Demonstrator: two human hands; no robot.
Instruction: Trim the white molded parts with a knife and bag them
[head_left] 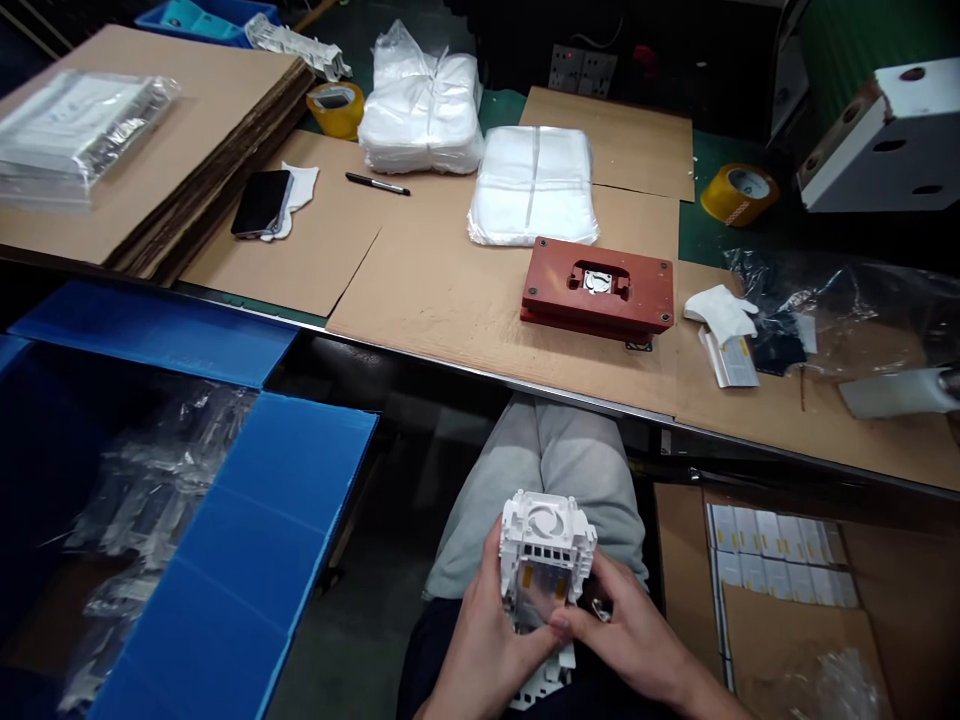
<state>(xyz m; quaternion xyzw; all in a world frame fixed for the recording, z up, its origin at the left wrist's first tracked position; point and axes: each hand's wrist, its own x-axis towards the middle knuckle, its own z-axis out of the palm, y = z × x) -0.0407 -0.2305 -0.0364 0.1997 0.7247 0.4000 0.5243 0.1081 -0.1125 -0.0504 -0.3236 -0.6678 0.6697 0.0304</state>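
Over my lap I hold a white plastic housing point(547, 525) with a round swirl-shaped vent at its far end. A shiny metallic plate with yellow marks point(538, 592) lies in its middle opening. My left hand point(480, 630) wraps round the housing's left side, its thumb lying toward the plate. My right hand point(622, 630) grips the right side, with its thumb tip at the plate's near edge, touching or close to the left thumb. The housing's lower end is partly hidden by both hands.
A red fixture block point(555, 265) rests on the cardboard-covered table, near bundles of white bags point(534, 180). Metallic plates point(780, 575) stand in rows in a carton at right. A blue bin point(247, 540) at left holds bagged parts. A phone point(261, 203) lies farther back.
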